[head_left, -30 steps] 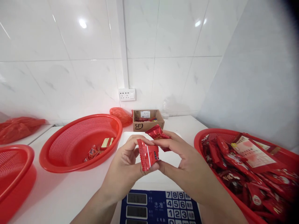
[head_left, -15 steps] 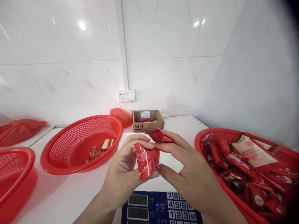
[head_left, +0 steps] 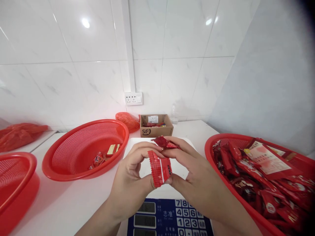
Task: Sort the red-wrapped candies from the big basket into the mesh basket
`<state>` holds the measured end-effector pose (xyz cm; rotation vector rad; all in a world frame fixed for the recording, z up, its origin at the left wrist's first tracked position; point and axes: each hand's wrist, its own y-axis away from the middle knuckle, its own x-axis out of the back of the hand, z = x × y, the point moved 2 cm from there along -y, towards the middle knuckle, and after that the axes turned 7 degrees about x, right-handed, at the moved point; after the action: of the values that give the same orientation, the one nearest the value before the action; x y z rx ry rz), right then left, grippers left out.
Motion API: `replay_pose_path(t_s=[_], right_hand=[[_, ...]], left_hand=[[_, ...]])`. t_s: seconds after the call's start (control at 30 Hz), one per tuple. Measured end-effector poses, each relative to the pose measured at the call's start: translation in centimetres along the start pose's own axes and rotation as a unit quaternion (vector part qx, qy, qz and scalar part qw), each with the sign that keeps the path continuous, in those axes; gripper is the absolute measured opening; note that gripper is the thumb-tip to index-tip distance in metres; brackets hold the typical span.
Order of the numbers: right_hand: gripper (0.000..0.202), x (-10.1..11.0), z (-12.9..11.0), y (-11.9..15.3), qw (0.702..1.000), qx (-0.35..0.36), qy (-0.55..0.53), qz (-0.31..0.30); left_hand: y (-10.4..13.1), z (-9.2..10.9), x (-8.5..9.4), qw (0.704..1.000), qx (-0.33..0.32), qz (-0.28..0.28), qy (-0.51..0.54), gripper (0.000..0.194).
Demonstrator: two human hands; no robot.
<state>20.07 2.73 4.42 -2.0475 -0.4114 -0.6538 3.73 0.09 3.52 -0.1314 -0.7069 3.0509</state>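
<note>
Both hands are raised over a weighing scale (head_left: 168, 214) with a blue keypad. My left hand (head_left: 128, 183) pinches a small red snack packet (head_left: 157, 168) with a crimped edge and a white stripe. The thumb and a fingertip of my right hand (head_left: 197, 173) touch the same packet from the other side. A second, darker red packet (head_left: 165, 142) is caught between the upper fingers of my right hand, close to the left fingertips. Part of the scale's white pan (head_left: 145, 165) shows between the hands; the rest is hidden behind them.
On the right, a red basket (head_left: 209, 144) is heaped with red packets. A red basket (head_left: 56, 170) at left holds a few packets; another basket (head_left: 17, 196) stands nearer. A cardboard box (head_left: 157, 132), a red plastic bag (head_left: 128, 121) and a clear bottle (head_left: 174, 113) stand near the wall.
The snack packet has turned in my fingers and shifted slightly right. The darker packet has moved a little left, closer to my left fingertips. The view has tipped down slightly.
</note>
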Motion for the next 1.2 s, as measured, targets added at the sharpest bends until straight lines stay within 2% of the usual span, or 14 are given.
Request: replay_pose_path(t_s=[0.17, 0.23, 0.37, 0.43, 0.53, 0.6, 0.67, 0.8, 0.93, 1.07, 1.13, 1.2], right_hand=[[0.032, -0.3, 0.3, -0.3, 0.999, -0.02, 0.001, 0.038], [0.033, -0.3, 0.5, -0.4, 0.998, -0.036, 0.004, 0.05], [0.051, 0.0, 0.8, -0.2, 0.996, -0.087, -0.016, -0.005], [0.057, 0.3, 0.7, 0.0, 0.995, -0.09, -0.041, -0.018], [0.061, 0.5, 0.7, 0.0, 0.995, -0.081, -0.064, -0.005], [0.058, 0.3, 0.8, -0.2, 0.994, -0.096, -0.061, 0.008], [0.05, 0.0, 1.0, -0.4, 0.992, -0.11, -0.057, 0.016], [0.037, -0.2, 1.0, -0.7, 0.991, -0.083, -0.091, 0.043], [0.022, 0.0, 1.1, -0.5, 0.981, -0.063, -0.152, 0.102], [0.01, -0.1, 1.4, -0.4, 0.971, -0.065, -0.193, 0.126], [0.013, -0.2, 1.5, -0.4, 0.967, -0.077, -0.21, 0.118], [0.029, -0.3, 1.6, -0.4, 0.965, -0.094, -0.225, 0.101]], left_hand=[[0.0, -0.1, -0.3, 0.999, 0.029, -0.031, -0.002, 0.043], [-0.1, -0.2, -0.3, 0.999, 0.039, -0.038, -0.003, 0.04], [-0.4, -0.3, 0.0, 0.999, 0.035, -0.003, -0.003, 0.024], [-0.4, -0.5, 0.1, 0.999, 0.031, 0.0, -0.027, 0.027], [0.0, -1.0, 0.0, 0.994, 0.028, -0.035, -0.103, 0.041], [0.3, -1.4, 0.0, 0.987, 0.019, -0.039, -0.152, 0.054], [0.5, -1.6, 0.0, 0.982, -0.01, -0.018, -0.189, 0.063], [0.8, -1.6, 0.0, 0.969, -0.047, 0.003, -0.243, 0.064], [0.9, -1.2, -0.4, 0.971, -0.033, -0.011, -0.238, 0.063], [0.9, -1.2, -0.7, 0.982, 0.028, -0.031, -0.182, 0.057], [0.8, -1.3, -0.7, 0.984, 0.035, -0.032, -0.169, 0.053], [0.8, -1.3, -0.6, 0.983, 0.016, -0.038, -0.177, 0.053]])
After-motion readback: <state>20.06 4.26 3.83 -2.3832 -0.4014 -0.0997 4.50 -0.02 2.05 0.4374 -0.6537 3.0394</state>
